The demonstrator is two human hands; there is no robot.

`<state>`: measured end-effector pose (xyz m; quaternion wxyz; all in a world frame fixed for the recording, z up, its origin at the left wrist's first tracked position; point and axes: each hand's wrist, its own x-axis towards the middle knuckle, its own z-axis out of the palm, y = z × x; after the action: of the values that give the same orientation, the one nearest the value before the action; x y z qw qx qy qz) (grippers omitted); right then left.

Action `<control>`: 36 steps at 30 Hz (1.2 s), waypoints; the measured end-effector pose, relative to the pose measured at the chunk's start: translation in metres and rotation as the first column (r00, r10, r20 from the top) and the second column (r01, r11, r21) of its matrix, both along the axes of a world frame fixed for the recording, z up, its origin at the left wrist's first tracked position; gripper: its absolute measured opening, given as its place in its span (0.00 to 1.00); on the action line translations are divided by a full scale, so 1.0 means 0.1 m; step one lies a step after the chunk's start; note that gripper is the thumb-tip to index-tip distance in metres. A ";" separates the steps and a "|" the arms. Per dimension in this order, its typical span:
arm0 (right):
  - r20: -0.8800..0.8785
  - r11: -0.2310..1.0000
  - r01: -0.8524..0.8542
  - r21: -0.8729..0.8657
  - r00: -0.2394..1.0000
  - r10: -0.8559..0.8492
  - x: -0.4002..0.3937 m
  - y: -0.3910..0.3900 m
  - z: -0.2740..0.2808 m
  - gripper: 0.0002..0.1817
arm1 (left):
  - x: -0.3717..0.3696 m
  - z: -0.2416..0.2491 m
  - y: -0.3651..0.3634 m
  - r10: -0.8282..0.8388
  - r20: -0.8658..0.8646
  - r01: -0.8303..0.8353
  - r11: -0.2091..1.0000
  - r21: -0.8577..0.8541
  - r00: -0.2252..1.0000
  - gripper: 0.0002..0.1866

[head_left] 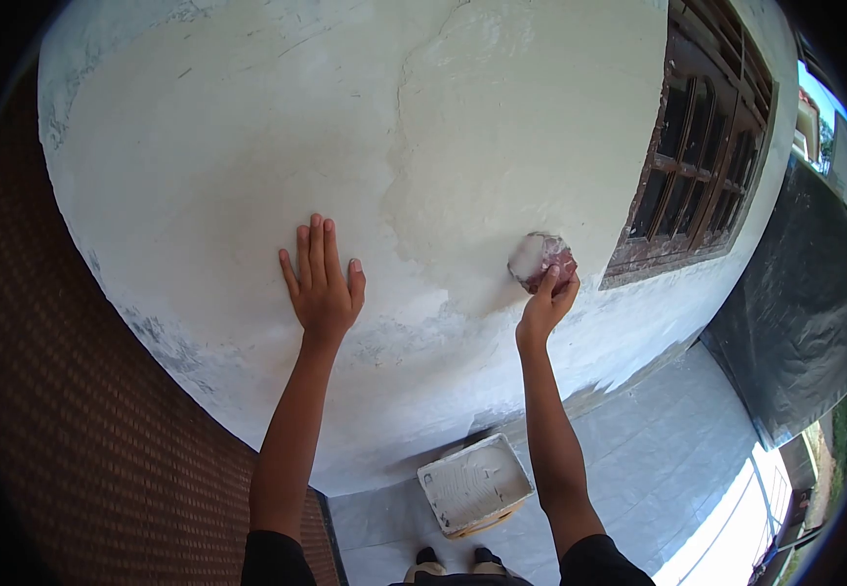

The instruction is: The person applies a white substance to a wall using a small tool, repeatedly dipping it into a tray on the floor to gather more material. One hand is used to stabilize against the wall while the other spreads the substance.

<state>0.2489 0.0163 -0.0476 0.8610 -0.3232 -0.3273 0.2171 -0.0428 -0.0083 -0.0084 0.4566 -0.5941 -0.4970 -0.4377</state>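
My left hand (322,283) lies flat on the pale plastered wall (501,117), fingers pointing up and the thumb out to the right. Farther right, my right hand (546,301) grips a rounded reddish pad (535,256) coated with white, the thumb on its near face. The pad is up against the wall, left of the window's lower corner; its exact kind is unclear. Around my hands the plaster is patchy, with cream and whiter areas meeting along a ragged line.
A tray (477,485) of white paste stands on the grey sheet-covered floor (628,430), just ahead of my feet. To the right is a brown wooden window (702,156) with panes. Beyond it hangs a dark tarp (789,303). A brown woven surface (101,410) borders the left.
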 end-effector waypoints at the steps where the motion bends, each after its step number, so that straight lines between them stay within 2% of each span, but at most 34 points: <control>1: -0.058 0.999 0.046 0.000 0.997 -0.046 0.08 0.00 0.01 0.19 | 0.01 0.00 0.00 0.007 0.005 -0.007 1.000 0.002 1.000 0.33; 3: -0.118 0.996 0.091 -0.002 0.989 -0.091 0.12 0.01 -0.05 0.19 | 0.03 0.00 0.00 0.014 0.007 -0.014 1.000 0.005 1.000 0.33; 5: 0.136 0.991 -0.020 0.129 0.991 0.003 -0.04 -0.09 -0.06 0.18 | 0.03 -0.01 0.01 0.009 0.023 -0.009 1.000 -0.003 1.000 0.33; 6: 0.296 0.992 -0.038 0.118 0.955 0.001 -0.10 -0.08 -0.11 0.16 | 0.04 -0.02 0.01 0.007 0.019 -0.007 1.000 -0.004 1.000 0.33; 8: 0.572 0.990 0.067 0.120 0.811 -0.125 -0.17 -0.12 -0.09 0.16 | 0.03 -0.02 0.01 0.014 0.016 -0.014 1.000 0.000 1.000 0.33; 9: 0.458 1.000 0.004 0.016 0.889 -0.011 -0.15 -0.11 -0.07 0.15 | 0.03 -0.04 0.01 0.016 0.010 -0.016 1.000 0.000 1.000 0.33; 10: 0.353 0.997 0.055 0.046 0.933 -0.068 -0.11 -0.05 -0.06 0.16 | 0.04 -0.06 0.01 0.017 0.011 -0.017 1.000 -0.003 1.000 0.33; 12: 0.013 1.000 -0.011 0.026 1.000 0.011 0.05 0.00 -0.07 0.17 | 0.06 -0.10 0.00 0.030 0.012 -0.030 1.000 -0.001 0.999 0.33; 13: -0.001 0.998 0.065 0.021 0.998 -0.065 0.11 -0.01 -0.05 0.18 | 0.09 -0.11 0.00 0.032 0.042 -0.032 0.999 0.001 0.999 0.32; 16: 0.058 0.996 0.005 0.087 0.998 -0.011 0.05 -0.08 -0.06 0.15 | 0.19 -0.14 0.00 0.031 0.096 -0.030 0.999 -0.009 0.995 0.32; 18: 0.328 0.987 -0.099 0.126 0.943 0.053 -0.05 -0.11 -0.10 0.14 | 0.27 -0.16 -0.01 0.029 0.123 -0.027 0.999 -0.019 0.992 0.32; 19: 0.528 0.985 -0.008 0.170 0.845 -0.084 -0.04 -0.09 -0.13 0.14 | 0.30 -0.17 -0.02 0.030 0.147 -0.025 0.999 -0.034 0.989 0.32; 20: 0.693 0.970 0.069 0.232 0.688 -0.215 0.00 -0.07 -0.15 0.14 | 0.34 -0.19 -0.04 0.031 0.171 -0.023 0.999 -0.048 0.985 0.32; 22: 0.489 0.998 0.024 0.059 0.871 -0.050 0.16 0.13 -0.21 0.15 | 0.39 -0.22 -0.09 0.051 0.170 -0.038 0.996 -0.079 0.984 0.32; 23: 0.220 0.999 -0.021 0.043 0.975 0.011 0.28 0.18 -0.17 0.16 | 0.42 -0.25 -0.12 0.065 0.175 -0.046 0.993 -0.108 0.983 0.32; 24: -0.067 0.997 -0.072 0.039 0.995 0.075 0.38 0.22 -0.13 0.17 | 0.46 -0.27 -0.15 0.081 0.173 -0.063 0.992 -0.106 0.982 0.32; 26: -0.157 0.999 -0.029 0.017 0.987 0.032 0.55 0.11 -0.03 0.18 | 0.53 -0.29 -0.21 0.095 0.192 -0.059 0.981 -0.186 0.977 0.32; 27: -0.091 0.995 -0.050 0.081 0.994 0.058 0.53 0.08 -0.03 0.18 | 0.58 -0.31 -0.24 0.110 0.184 -0.075 0.979 -0.189 0.977 0.32; 29: 0.256 0.980 -0.182 0.083 0.954 0.156 0.42 -0.07 -0.06 0.16 | 0.70 -0.31 -0.27 0.097 0.279 -0.029 0.971 -0.239 0.955 0.33; 30: 0.496 0.979 -0.091 0.181 0.868 -0.011 0.33 -0.03 -0.14 0.14 | 0.76 -0.32 -0.31 0.106 0.276 -0.037 0.969 -0.244 0.955 0.33; 31: 0.722 0.965 -0.096 0.244 0.683 -0.114 0.32 -0.10 -0.10 0.15 | 0.81 -0.34 -0.34 0.098 0.305 -0.011 0.961 -0.275 0.947 0.33; 32: 0.824 0.936 -0.165 0.311 0.538 -0.179 0.33 -0.07 -0.09 0.15 | 0.85 -0.35 -0.38 0.091 0.336 0.016 0.953 -0.301 0.938 0.33; 34: 0.746 0.958 -0.006 0.286 0.629 -0.219 0.37 0.04 -0.08 0.13 | 0.88 -0.45 -0.43 0.129 0.325 -0.015 0.943 -0.332 0.937 0.33; 36: 0.542 0.986 0.127 0.109 0.824 -0.166 0.61 0.20 -0.07 0.14 | 0.92 -0.51 -0.50 0.173 0.315 -0.052 0.932 -0.358 0.933 0.33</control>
<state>0.3099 0.0367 -0.0550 0.7555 -0.3663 -0.5419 0.0372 0.0489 -0.0579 -0.0592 0.2773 -0.5497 -0.6710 -0.4132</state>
